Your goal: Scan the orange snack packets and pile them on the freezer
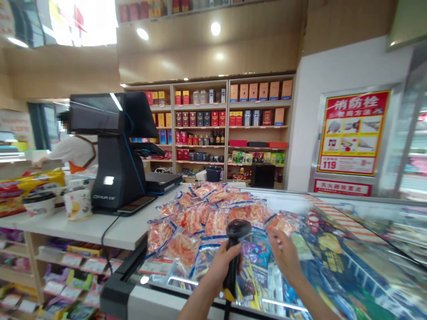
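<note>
My left hand (220, 266) is wrapped around the black handle of a barcode scanner (238, 228), held upright with its head at the top and its cord running down. To the right of it, my right hand (283, 254) has its fingers curled in at the lower edge of a clear, blue-edged food packet (283, 220) with orange-pink contents. The fingertips are partly hidden, but they appear closed on that packet. Behind both hands, a heap of similar packets (196, 215) lies on the glass top of a chest freezer (156, 295).
On the left, a black checkout terminal (113, 173) stands on a white counter (123, 233) with paper cups (77, 203) and snack bags (33, 186). A person (78, 153) stands behind it. Shelves of boxes (200, 119) line the back, beside a red fire-hydrant sign (353, 133).
</note>
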The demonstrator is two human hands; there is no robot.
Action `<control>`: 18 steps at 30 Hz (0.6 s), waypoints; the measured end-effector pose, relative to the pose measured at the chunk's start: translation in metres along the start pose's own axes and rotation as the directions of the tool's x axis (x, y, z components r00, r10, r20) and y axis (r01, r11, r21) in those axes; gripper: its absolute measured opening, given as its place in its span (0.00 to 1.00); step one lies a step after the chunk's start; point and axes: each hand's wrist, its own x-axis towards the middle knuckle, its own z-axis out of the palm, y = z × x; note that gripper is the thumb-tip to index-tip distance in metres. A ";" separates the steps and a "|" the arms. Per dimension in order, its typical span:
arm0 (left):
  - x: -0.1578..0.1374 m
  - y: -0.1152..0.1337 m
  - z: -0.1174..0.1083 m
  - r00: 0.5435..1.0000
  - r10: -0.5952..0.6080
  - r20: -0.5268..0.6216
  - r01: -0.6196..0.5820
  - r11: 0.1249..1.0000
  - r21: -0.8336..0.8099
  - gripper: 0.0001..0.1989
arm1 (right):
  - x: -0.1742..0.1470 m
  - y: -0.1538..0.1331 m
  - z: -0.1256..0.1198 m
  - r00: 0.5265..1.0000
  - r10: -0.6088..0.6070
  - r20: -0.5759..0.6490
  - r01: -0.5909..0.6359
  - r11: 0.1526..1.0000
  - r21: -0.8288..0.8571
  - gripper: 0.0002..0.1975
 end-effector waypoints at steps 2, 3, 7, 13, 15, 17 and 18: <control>0.000 -0.002 -0.004 1.000 0.003 0.023 -0.003 1.000 0.005 0.11 | 0.005 0.003 -0.004 0.998 0.017 -0.052 -0.017 1.000 0.000 0.16; 0.000 -0.003 -0.006 1.000 -0.002 0.024 0.002 1.000 0.006 0.11 | 0.009 0.008 -0.010 0.993 0.048 -0.111 -0.048 0.999 0.000 0.17; 0.004 -0.007 -0.012 0.997 -0.077 0.021 0.077 0.997 0.016 0.13 | 0.030 0.038 -0.038 0.899 0.237 -0.368 -0.264 0.964 -0.023 0.20; 0.008 -0.005 -0.004 0.990 -0.129 0.053 0.128 0.992 0.018 0.14 | 0.049 0.063 -0.036 0.913 0.364 -0.182 -0.405 0.860 -0.312 0.25; 0.006 -0.005 -0.002 0.992 -0.121 0.042 0.122 0.992 -0.014 0.14 | 0.052 0.063 -0.024 0.914 0.370 -0.167 -0.406 0.831 -0.380 0.26; 0.004 -0.006 -0.001 0.993 -0.111 0.028 0.112 0.993 -0.026 0.14 | 0.055 0.061 -0.013 0.912 0.376 -0.163 -0.410 0.816 -0.409 0.25; 0.003 -0.006 -0.001 0.994 -0.111 0.026 0.111 0.994 -0.016 0.14 | 0.056 0.060 -0.008 0.910 0.379 -0.169 -0.415 0.813 -0.409 0.25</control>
